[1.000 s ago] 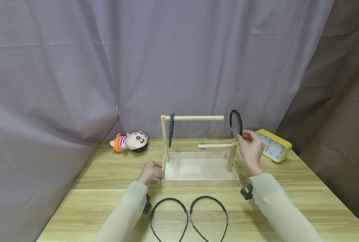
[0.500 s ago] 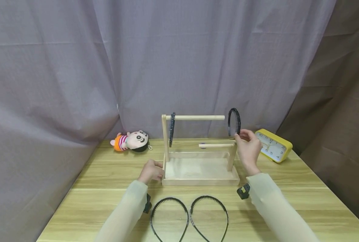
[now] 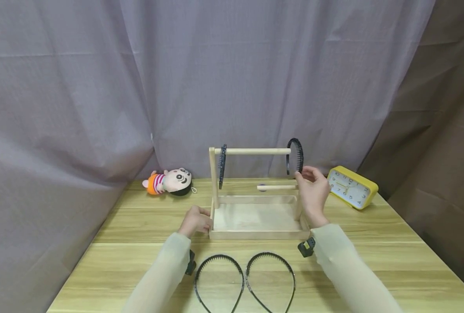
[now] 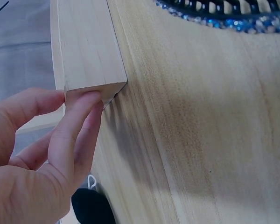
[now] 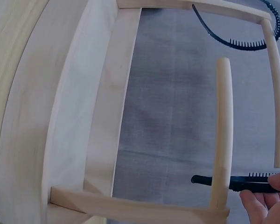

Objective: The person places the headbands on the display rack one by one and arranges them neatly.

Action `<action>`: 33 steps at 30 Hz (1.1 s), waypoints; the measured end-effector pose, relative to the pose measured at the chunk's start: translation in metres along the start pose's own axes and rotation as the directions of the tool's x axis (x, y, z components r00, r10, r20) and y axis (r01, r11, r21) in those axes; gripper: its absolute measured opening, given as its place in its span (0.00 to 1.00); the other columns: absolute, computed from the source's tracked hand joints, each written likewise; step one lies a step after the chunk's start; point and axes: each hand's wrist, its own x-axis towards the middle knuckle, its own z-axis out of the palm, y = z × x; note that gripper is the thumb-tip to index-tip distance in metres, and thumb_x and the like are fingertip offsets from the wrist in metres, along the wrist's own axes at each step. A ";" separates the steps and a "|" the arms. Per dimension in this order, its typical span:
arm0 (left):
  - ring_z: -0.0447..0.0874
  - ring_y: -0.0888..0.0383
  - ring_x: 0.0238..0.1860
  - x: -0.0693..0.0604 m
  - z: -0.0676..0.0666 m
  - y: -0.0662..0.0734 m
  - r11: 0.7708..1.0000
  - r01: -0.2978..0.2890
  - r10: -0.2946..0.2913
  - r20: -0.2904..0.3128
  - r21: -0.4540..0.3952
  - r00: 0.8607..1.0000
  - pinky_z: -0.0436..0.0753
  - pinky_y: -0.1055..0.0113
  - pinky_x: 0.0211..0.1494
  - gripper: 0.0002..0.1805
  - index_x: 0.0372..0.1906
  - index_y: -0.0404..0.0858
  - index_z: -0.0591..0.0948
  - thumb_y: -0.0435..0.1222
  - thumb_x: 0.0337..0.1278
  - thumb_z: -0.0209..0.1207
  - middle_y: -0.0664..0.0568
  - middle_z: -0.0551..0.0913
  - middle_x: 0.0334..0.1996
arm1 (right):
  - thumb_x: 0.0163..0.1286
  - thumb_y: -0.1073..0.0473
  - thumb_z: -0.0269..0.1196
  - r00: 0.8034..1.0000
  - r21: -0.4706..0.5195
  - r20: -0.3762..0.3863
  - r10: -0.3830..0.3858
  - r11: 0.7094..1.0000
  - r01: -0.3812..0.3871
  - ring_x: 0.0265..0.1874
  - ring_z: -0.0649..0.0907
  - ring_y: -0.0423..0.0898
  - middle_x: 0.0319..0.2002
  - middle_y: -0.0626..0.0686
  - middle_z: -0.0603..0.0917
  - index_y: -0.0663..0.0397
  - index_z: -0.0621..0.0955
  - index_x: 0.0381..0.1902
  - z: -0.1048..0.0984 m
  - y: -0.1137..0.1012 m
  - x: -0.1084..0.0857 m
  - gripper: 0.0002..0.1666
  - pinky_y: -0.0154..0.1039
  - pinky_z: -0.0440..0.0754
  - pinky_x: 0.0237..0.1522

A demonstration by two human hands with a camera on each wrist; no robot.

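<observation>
My right hand point(image 3: 314, 191) pinches a black toothed headband point(image 3: 300, 153) upright by its lower part. It stands at the free end of the wooden rack's point(image 3: 255, 235) upper bar; whether the bar tip lies inside the loop I cannot tell. Another headband point(image 3: 222, 165) with sparkly trim hangs from that bar near the left post. My left hand point(image 3: 195, 221) grips the left edge of the rack's tray, thumb on one side and fingers on the other in the left wrist view. Two more headbands, a left one point(image 3: 219, 257) and a right one point(image 3: 269, 254), lie in front of the rack.
Behind the right hand stands a yellow clock point(image 3: 351, 188). A stuffed doll point(image 3: 169, 181) lies left of the rack. The rack's shorter lower bar point(image 3: 276, 188) points left from the right post. Grey curtain point(image 3: 232, 78) hangs behind the wooden table point(image 3: 138, 252).
My right hand has moved left with its headband, from beyond the upper bar's tip to right at it. The left hand has stayed on the tray edge.
</observation>
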 end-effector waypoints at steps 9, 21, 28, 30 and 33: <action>0.83 0.56 0.23 0.001 -0.001 0.001 1.000 0.012 -0.012 -0.004 0.002 1.000 0.90 0.62 0.32 0.24 0.51 0.21 0.79 0.19 0.40 0.59 0.38 0.84 0.29 | 0.62 0.62 0.67 1.000 0.039 0.031 -0.003 0.999 0.001 0.32 0.79 0.30 0.41 0.59 0.87 0.62 0.84 0.43 0.007 -0.005 -0.005 0.12 0.19 0.78 0.38; 0.84 0.54 0.24 0.003 0.000 -0.002 1.000 0.005 -0.005 -0.004 0.002 1.000 0.90 0.62 0.31 0.23 0.51 0.21 0.79 0.20 0.42 0.59 0.36 0.85 0.31 | 0.61 0.62 0.68 0.999 0.067 0.046 0.027 0.997 -0.030 0.33 0.80 0.31 0.41 0.58 0.87 0.60 0.84 0.43 0.018 -0.010 -0.013 0.13 0.20 0.79 0.36; 0.83 0.55 0.23 0.001 0.001 -0.001 1.000 0.011 -0.011 -0.006 -0.012 1.000 0.90 0.62 0.32 0.23 0.50 0.21 0.79 0.20 0.42 0.60 0.37 0.84 0.30 | 0.60 0.63 0.68 0.998 0.089 0.063 0.011 0.996 -0.017 0.32 0.80 0.33 0.39 0.59 0.87 0.62 0.84 0.42 0.025 -0.014 -0.019 0.12 0.20 0.78 0.35; 0.83 0.55 0.23 0.001 0.001 -0.001 1.000 0.010 -0.011 -0.009 -0.022 1.000 0.90 0.62 0.32 0.23 0.51 0.22 0.79 0.19 0.42 0.60 0.38 0.84 0.29 | 0.60 0.63 0.68 0.998 0.089 0.064 0.001 0.996 -0.007 0.32 0.80 0.34 0.39 0.59 0.87 0.61 0.84 0.41 0.027 -0.016 -0.020 0.11 0.20 0.78 0.35; 0.82 0.56 0.22 0.001 0.000 -0.001 1.000 0.010 -0.010 -0.013 -0.025 1.000 0.90 0.62 0.32 0.24 0.51 0.22 0.79 0.19 0.41 0.59 0.39 0.84 0.28 | 0.60 0.63 0.69 0.998 0.093 0.070 -0.005 0.996 -0.001 0.32 0.81 0.35 0.38 0.59 0.87 0.61 0.84 0.41 0.030 -0.018 -0.023 0.11 0.20 0.78 0.35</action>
